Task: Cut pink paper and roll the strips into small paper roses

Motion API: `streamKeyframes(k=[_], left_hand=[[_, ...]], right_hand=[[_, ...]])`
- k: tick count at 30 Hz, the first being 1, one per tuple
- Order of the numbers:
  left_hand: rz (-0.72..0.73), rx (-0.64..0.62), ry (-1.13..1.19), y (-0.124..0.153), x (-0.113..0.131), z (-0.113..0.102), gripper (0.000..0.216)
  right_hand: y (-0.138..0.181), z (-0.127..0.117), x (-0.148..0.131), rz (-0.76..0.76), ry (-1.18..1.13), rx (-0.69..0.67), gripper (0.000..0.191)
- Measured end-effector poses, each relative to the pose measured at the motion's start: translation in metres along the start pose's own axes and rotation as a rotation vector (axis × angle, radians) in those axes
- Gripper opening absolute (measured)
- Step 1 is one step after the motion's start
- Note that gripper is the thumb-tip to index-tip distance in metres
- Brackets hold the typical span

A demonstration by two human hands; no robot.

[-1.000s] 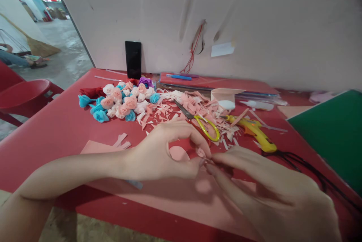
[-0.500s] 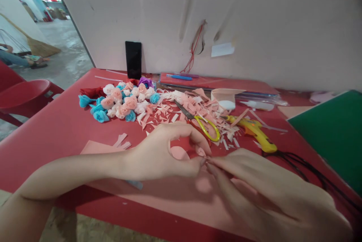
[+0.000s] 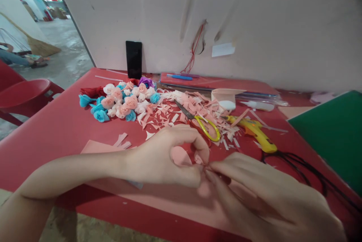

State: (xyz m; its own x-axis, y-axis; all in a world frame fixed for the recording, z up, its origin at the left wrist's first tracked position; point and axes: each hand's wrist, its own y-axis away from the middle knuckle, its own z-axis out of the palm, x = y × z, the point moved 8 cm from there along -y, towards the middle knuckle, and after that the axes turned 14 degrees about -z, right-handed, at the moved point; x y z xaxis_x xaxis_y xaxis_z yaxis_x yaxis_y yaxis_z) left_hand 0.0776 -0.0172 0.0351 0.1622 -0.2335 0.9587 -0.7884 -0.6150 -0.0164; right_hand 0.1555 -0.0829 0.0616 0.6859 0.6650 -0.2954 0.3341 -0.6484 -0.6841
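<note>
Between the fingertips of both hands is a small pink paper flower [image 3: 198,159], mostly covered by them. My left hand [image 3: 166,155] pinches it from the left, thumb and curled fingers forming a ring. From the right, my right hand [image 3: 249,185] pinches the flower's lower end with thumb and forefinger. Below the hands lies a pink paper sheet [image 3: 158,202] with round pink pieces [image 3: 181,156] on it. Beyond them, scissors [image 3: 207,128] with yellow handles rest on a heap of pink paper scraps [image 3: 161,115].
Finished paper flowers [image 3: 124,102] are piled at the back left, before a leaning phone [image 3: 134,59]. A yellow glue gun [image 3: 256,130] with a black cord lies right, near a white glue bottle [image 3: 258,105] and a green board [image 3: 330,132]. A red chair [image 3: 28,95] stands left.
Both hands have dipped slightly, still pinching the flower. The right hand has shifted a little down and left. Everything else on the table stays where it was.
</note>
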Motion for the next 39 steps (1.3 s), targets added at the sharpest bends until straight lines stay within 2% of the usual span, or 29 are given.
streamKeyframes(k=[4,8,18,27,29,33,35,37,39], left_hand=[[0.044,-0.024,-0.058,0.001,0.002,0.004,0.017],[0.135,-0.019,-0.099,0.003,0.01,0.005,0.018],[0.304,0.033,-0.256,0.009,0.022,0.004,0.018],[0.41,0.03,-0.299,0.011,0.028,0.003,0.01],[0.415,0.027,-0.301,0.011,0.029,0.002,0.01],[0.448,0.043,-0.276,0.012,0.029,0.001,0.011],[0.466,0.045,-0.261,0.013,0.028,0.0,0.011],[0.47,0.052,-0.265,0.012,0.027,0.0,0.011],[0.45,0.069,-0.283,0.011,0.025,0.0,0.011]], right_hand=[[0.002,0.008,0.001,0.031,0.001,-0.144,0.026],[0.003,0.01,0.0,0.07,0.027,-0.212,0.031],[0.003,0.007,0.002,0.101,-0.091,-0.11,0.034],[0.002,0.002,0.013,0.132,-0.308,0.067,0.021],[0.006,0.007,0.02,0.221,-0.389,0.073,0.021],[0.017,0.022,0.032,0.504,-0.544,-0.03,0.021],[0.02,0.025,0.033,0.577,-0.562,-0.062,0.018],[0.018,0.022,0.031,0.529,-0.508,-0.057,0.014],[0.013,0.016,0.025,0.39,-0.398,-0.045,0.012]])
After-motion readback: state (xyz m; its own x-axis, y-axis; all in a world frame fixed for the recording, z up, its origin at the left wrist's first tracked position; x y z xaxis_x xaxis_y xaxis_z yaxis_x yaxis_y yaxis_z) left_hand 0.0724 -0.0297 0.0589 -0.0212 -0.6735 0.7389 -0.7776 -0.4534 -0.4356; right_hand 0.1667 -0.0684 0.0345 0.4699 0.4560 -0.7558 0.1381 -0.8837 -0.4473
